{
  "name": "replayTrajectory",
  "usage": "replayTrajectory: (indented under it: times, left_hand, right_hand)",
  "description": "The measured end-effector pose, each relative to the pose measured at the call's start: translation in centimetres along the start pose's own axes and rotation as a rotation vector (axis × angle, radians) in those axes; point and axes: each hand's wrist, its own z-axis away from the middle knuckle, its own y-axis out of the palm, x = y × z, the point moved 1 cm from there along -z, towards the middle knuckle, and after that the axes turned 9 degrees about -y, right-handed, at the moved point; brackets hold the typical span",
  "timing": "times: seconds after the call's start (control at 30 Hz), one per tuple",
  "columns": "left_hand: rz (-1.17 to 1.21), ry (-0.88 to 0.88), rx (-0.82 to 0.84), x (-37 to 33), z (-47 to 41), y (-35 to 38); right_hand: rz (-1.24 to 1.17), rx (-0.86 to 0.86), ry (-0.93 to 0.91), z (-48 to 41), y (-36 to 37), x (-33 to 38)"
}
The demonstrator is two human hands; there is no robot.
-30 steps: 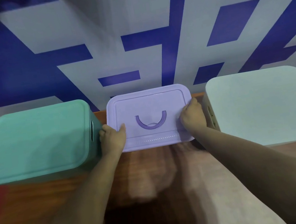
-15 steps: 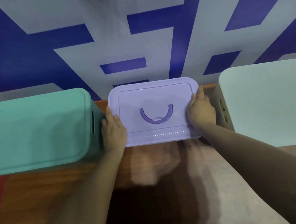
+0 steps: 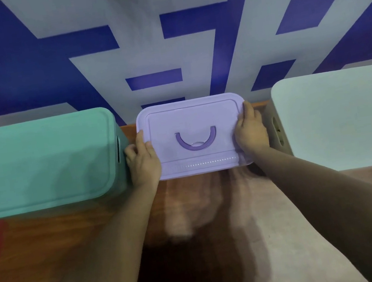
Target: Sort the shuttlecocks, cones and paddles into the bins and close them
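1. Fingers [image 3: 141, 137] of the left hand [image 3: 143, 164] curl over the purple lid [image 3: 190, 115] at its left edge, thumb on top; the right hand [image 3: 250, 133] grips the opposite edge.
2. Between the hands, the lid lies level, its handle [image 3: 197, 140] folded flat.
3. Just outside the left hand stands a lidded green bin [image 3: 42, 163]; just outside the right, a lidded pale bin [image 3: 342, 121].
4. All sit on the desk [image 3: 191, 213].

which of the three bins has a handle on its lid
The purple bin in the middle: its lid carries a dark U-shaped handle. The teal bin and the pale bin have plain flat lids.
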Motion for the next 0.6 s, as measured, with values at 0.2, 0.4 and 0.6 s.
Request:
replayTrajectory:
  times: [0.2, 0.4, 0.6]
  left_hand:
    - [-0.322, 0.162, 0.004, -0.4, 0.5, -1.3]
    - [-0.337, 0.250, 0.011, -2.6, 1.0, -3.8]
    - [-0.268, 0.277, 0.021, -4.2, 2.8, -7.3]
  right_hand:
    - [0.068, -0.034, -0.101, 1.4, 0.4, 0.3]
    - [0.160, -0.007, -0.121, 2.3, -1.8, 3.0]
    - [0.070, 0.034, -0.141, 4.1, -5.3, 5.3]
